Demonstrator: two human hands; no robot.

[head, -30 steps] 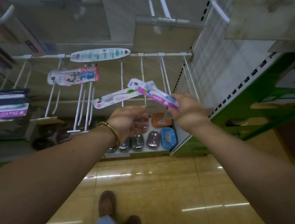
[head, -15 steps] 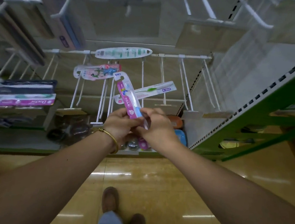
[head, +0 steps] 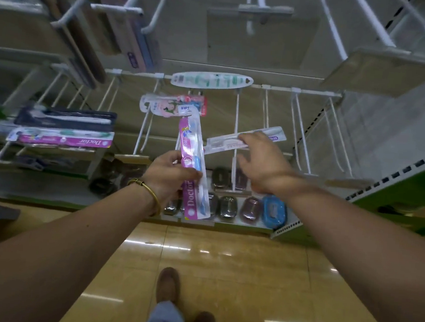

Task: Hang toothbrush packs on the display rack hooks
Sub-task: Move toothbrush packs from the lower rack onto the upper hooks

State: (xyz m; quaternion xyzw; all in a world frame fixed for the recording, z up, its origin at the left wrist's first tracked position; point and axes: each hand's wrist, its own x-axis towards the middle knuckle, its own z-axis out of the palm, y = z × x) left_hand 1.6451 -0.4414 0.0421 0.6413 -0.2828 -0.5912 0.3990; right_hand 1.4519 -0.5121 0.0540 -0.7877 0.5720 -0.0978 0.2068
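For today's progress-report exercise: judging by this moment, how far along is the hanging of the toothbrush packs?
Done: a green-and-white pack and a pink illustrated pack appear to hang on the rack's hooks. In hand: the left hand grips a pink Doctor pack, not yet hung; the right hand touches a white pack, grip unclear. Left: several bare hooks on the right remain unfilled.
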